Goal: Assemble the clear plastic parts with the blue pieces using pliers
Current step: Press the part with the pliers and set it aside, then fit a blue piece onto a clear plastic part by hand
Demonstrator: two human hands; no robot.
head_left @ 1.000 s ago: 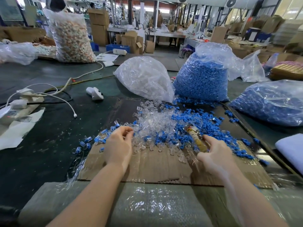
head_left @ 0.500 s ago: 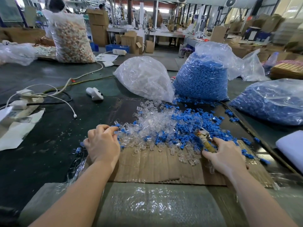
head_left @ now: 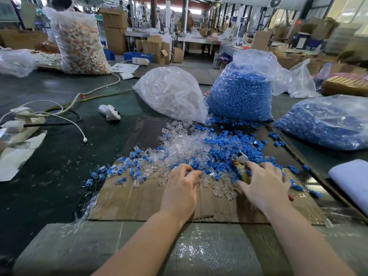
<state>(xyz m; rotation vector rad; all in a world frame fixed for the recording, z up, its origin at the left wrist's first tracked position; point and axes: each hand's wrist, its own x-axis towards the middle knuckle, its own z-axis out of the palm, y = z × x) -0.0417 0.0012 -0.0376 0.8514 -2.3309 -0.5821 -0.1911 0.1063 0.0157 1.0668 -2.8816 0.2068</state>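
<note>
Our left hand [head_left: 182, 188] lies palm-down at the near edge of the heap, fingers curled with thumb and forefinger pinched together among the clear plastic parts [head_left: 185, 144]; whether a piece sits between them we cannot tell. Our right hand [head_left: 264, 183] is closed around the yellow handles of the pliers [head_left: 240, 162], whose metal nose points away from us into the blue pieces [head_left: 225, 145].

Both piles lie mixed on a flat sheet of cardboard [head_left: 143, 198] on the dark green bench [head_left: 49, 172]. Behind them stand a bag of clear parts [head_left: 171, 92] and a bag of blue parts [head_left: 241, 92], touching each other; a second blue bag [head_left: 326, 124] lies to the right. Left of the cardboard are a white cable [head_left: 65, 120] and a white handheld device [head_left: 110, 112].

The near strip of cardboard is bare. The bench edge, wrapped in bubble film [head_left: 199, 250], runs just under our forearms, and a warehouse of cartons fills the background.
</note>
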